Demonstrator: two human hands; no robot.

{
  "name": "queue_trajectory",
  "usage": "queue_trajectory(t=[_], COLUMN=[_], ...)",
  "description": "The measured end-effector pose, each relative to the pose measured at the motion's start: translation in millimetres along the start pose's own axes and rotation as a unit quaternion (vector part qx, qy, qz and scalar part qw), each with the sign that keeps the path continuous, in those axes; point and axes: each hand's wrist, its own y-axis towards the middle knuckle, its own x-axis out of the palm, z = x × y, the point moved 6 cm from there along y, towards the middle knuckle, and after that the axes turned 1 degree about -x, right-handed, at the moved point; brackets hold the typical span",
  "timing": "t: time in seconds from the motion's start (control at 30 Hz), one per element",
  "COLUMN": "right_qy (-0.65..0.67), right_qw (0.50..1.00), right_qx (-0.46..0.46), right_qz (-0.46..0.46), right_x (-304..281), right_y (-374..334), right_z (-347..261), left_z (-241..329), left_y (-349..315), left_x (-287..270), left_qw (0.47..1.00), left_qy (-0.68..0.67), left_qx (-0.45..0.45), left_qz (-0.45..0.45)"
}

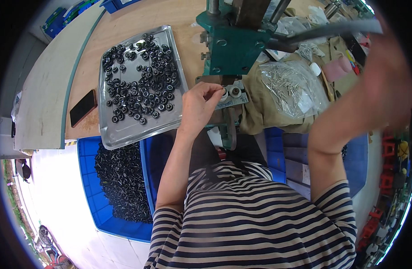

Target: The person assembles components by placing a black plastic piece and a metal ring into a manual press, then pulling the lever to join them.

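Note:
My left hand is closed in a pinch over the fixture plate below a green lever press. Its fingertips meet beside a white round holder; whatever small piece they hold is hidden. Just right of them, a second white holder has a dark centre. At the upper right, my right hand is raised and smeared by motion at the outer end of the press's long lever. Its fingers cannot be made out. Left of the press lies a metal tray of small black wheel-like parts.
A plastic bag of metal pins rests on brown cloth right of the press. A phone lies left of the tray. Below the table edge stands a blue bin of small dark parts. A pink cup-like object sits far right.

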Motion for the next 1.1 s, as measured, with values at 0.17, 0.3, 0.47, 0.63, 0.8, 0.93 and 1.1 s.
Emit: queue_trajectory(t=[0.17,0.3,0.47,0.63,0.8,0.93,1.1], right_qy=[-0.032,-0.069,0.032,0.122,-0.188,-0.369,-0.425], right_qw=[0.997,0.994,0.999,0.984,0.959,0.84,0.78], right_qx=[-0.064,-0.075,-0.038,0.116,0.212,0.346,0.437], right_qz=[0.003,0.034,-0.009,0.054,0.008,-0.197,-0.139], right_x=[47,49,36,3,-46,-48,-57], right_y=[-86,-118,-84,55,13,-140,-232], right_z=[-72,-77,-63,41,119,150,159], left_z=[2,1,6,10,13,-7,-18], left_y=[1,0,1,5,-8,-58,-129], left_x=[0,0,-1,-1,-19,-110,-217], left_qw=[1.0,1.0,0.998,0.997,0.992,0.994,0.901], left_qy=[0.003,-0.003,0.04,0.036,-0.043,-0.047,0.314], left_qx=[0.019,0.021,0.045,0.043,0.12,-0.01,-0.209], left_qz=[-0.005,-0.004,0.001,-0.055,-0.017,0.101,0.215])
